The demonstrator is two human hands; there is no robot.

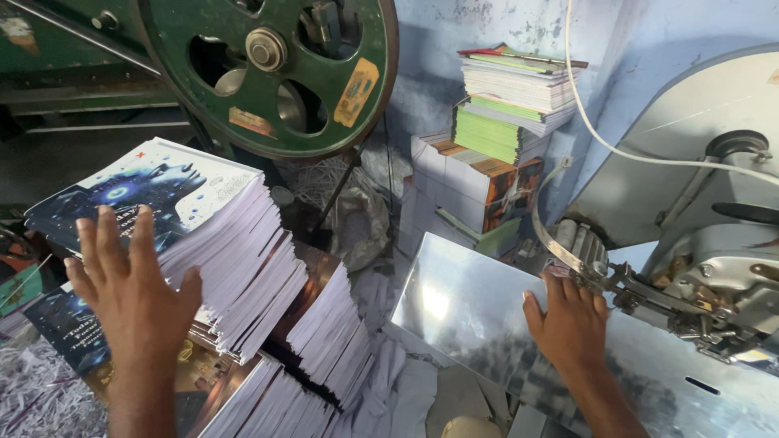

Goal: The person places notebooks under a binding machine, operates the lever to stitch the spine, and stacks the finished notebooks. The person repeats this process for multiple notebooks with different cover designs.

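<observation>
Hands: left hand lies flat, fingers spread and released, palm down on the top booklet of a leaning stack; right hand rests palm down on the shiny metal table of a machine, fingers together and grasping nothing.
Booklet stack: glossy dark-blue covers with white page edges, fanned and slumped to the right in several steps; it sits at the lower left, just beside the metal table.
Handling: I judge the pile heavy as a whole, each booklet thin and floppy, the glossy covers slippery against one another; the slope looks ready to slide. Best hold would be a small batch pinched at the spine edge, thumb on top and fingers beneath, rather than the loose page edges.
Floor litter: shredded paper trimmings at the lower left corner, crumpled white sheets between stack and table.
Machine head: grey mechanism with metal arm just right of the right hand, touching or nearly so; white cable above.
Behind: large green flywheel at the top; further stacks of booklets piled against the blue wall.
</observation>
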